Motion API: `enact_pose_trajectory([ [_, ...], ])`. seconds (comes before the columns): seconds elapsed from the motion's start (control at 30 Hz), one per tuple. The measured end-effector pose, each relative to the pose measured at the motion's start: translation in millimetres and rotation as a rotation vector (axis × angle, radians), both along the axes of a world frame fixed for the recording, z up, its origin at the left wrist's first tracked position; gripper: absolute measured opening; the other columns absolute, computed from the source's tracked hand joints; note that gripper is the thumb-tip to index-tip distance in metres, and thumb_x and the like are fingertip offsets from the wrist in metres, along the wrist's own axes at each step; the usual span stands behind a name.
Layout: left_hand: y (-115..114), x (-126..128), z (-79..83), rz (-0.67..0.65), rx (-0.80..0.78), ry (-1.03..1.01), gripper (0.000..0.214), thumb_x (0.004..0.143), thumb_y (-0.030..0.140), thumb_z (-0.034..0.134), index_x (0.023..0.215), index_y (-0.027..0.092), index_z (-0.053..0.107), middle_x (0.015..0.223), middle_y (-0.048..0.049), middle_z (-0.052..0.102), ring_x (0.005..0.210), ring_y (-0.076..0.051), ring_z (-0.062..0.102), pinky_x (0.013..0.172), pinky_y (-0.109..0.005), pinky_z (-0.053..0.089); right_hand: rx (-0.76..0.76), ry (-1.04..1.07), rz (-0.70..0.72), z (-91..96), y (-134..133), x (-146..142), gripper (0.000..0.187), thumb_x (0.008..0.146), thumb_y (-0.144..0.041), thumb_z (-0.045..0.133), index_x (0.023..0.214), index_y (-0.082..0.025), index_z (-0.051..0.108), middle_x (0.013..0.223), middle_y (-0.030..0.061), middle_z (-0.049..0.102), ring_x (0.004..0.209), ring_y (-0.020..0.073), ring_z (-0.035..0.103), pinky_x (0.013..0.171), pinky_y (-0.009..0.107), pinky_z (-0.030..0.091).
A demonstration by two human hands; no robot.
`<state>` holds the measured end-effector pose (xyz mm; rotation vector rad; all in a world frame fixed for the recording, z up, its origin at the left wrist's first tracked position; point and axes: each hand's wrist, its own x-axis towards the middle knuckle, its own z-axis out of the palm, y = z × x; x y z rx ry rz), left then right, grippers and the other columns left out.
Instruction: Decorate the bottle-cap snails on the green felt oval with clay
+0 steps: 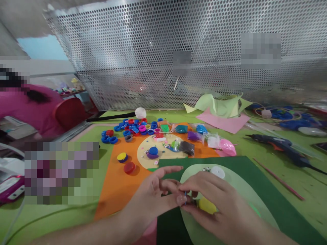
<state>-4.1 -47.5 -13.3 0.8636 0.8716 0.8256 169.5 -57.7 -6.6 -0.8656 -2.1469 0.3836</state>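
Hands meet over a pale green oval [245, 194]
The right hand [213, 200] pinches a blue sliver [185, 197], its long axis upright; the left hand [153, 197], fingers spread, touches it.

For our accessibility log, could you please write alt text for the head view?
Two bare hands meet over a pale green oval on a dark green sheet: the right hand pinches a small blue piece against the spread fingers of the left hand, a yellow bottle cap beneath. Behind lie an orange sheet strewn with bottle caps and a glue gun.
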Motion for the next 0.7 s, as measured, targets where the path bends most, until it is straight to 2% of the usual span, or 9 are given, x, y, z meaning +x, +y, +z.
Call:
enact_pose_trajectory([
  [0.33,2.4,-2.5,-0.1,0.001,0.030,-0.009,0.058,0.059,0.021,0.081,0.109,0.016,0.053,0.054,0.0058,0.060,0.078,-0.017,0.061,0.075,-0.028,0.043,-0.016,0.032,-0.024,2.6,-0.1,0.0,0.015,0.076,-0.014,0.060,0.089,-0.022,0.060,0.082,0.0000,0.067,0.075,0.0127,0.063,0.063,0.021,0.050],
  [0.7,2.4,-3.4,3.2,0.004,0.012,-0.023,0.058,0.058,0.020,0.082,0.109,0.015,0.055,0.055,0.0045,0.063,0.086,-0.018,0.061,0.085,-0.032,0.041,-0.011,0.056,-0.018,3.4,-0.6,1.5,0.016,0.076,-0.010,0.059,0.086,-0.022,0.060,0.077,-0.0023,0.067,0.071,0.0101,0.063,0.062,0.018,0.050],
])
